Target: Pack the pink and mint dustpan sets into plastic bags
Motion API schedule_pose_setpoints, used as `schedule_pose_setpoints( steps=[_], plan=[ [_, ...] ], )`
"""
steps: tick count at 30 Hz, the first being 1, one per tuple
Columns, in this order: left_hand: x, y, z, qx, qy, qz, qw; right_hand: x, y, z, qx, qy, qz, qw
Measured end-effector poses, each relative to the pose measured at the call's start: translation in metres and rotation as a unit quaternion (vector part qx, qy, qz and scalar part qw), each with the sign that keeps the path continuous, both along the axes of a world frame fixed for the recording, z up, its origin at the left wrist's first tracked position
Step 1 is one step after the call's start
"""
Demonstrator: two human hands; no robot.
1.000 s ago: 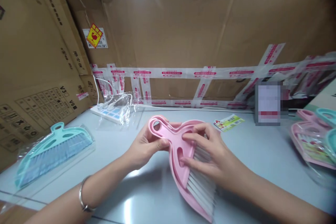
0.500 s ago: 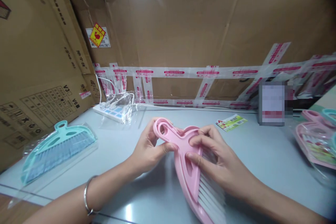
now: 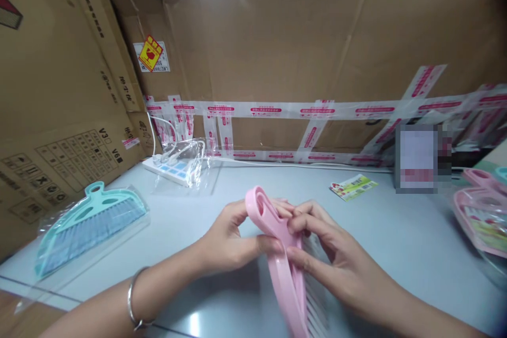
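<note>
A pink dustpan (image 3: pixel 282 288) is tilted up on edge over the table, with a pink brush (image 3: pixel 299 280) with white bristles nested against it. My left hand (image 3: pixel 233 243) is closed around the neck below the looped handle, thumb on the near face and fingers behind. From the other side, my right hand (image 3: pixel 340 261) pinches the brush body near its cutouts, thumb and fingers pressed on it. The fingers partly cover the brush, and the lower end of the set runs out of view.
A bagged teal dustpan and brush (image 3: pixel 91 227) lies at left. More pink sets (image 3: pixel 475 195) are at the right edge. At the back are a power strip (image 3: pixel 170 169), a green card (image 3: pixel 352 187) and a pixelated upright object (image 3: pixel 418 158), before large cardboard boxes (image 3: pixel 253 37).
Both hands have turned the pink set more edge-on, its broad face now angled away to the right. The handle has shifted slightly right and down. My grip stays on it.
</note>
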State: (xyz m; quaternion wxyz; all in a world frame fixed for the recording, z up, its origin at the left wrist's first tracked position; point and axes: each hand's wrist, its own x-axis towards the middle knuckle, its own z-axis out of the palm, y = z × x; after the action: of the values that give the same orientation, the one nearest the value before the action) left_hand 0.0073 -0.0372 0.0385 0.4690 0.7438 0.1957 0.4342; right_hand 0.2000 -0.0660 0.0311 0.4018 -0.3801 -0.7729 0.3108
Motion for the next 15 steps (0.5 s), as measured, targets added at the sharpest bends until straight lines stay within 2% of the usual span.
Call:
schedule_pose_setpoints(
  steps=[4,5,7,11,13,15],
  plan=[
    [-0.010,0.006,0.003,-0.020,-0.011,0.185,0.982,0.014,0.008,0.006,0.115,0.000,-0.121,0.986],
    [-0.013,0.008,0.004,-0.013,-0.013,0.218,0.976,0.020,0.013,0.008,0.140,-0.006,-0.148,0.979],
    [-0.021,0.013,0.006,0.048,-0.008,0.231,0.972,0.032,0.024,0.012,0.178,-0.032,-0.163,0.970],
    [-0.040,0.018,0.006,0.211,0.066,0.205,0.953,0.059,0.042,0.015,0.255,-0.119,-0.088,0.956],
    [-0.049,0.018,-0.001,0.269,0.147,0.215,0.927,0.070,0.049,0.013,0.296,-0.179,-0.029,0.938],
    [-0.055,0.017,-0.011,0.313,0.236,0.221,0.893,0.076,0.056,0.006,0.340,-0.259,0.037,0.903]
  ],
)
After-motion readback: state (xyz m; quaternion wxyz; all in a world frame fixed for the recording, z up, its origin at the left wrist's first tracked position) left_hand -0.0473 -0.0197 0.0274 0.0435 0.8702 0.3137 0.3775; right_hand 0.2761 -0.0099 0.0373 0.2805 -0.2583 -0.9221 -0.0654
